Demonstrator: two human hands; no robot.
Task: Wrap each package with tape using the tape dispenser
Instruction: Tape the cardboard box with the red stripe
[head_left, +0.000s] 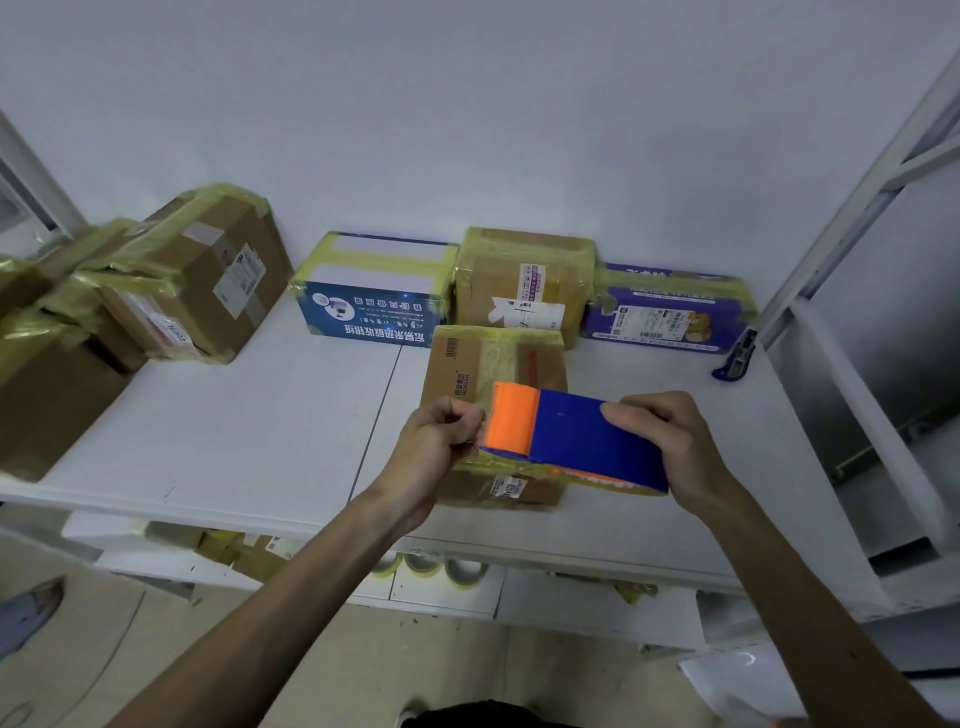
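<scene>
Right hand (675, 452): fingers curled round the blue end of the dispenser (571, 436), centre right.
Left hand (441, 441): fingertips pinch at its orange end; if tape is between them, I cannot tell.
Dispenser: long axis left to right, held across the box's near end.
Box (493, 364): frame centre, under both hands, long axis running away from the person.
Far boxes (524, 280): a taped row at the wall.
</scene>
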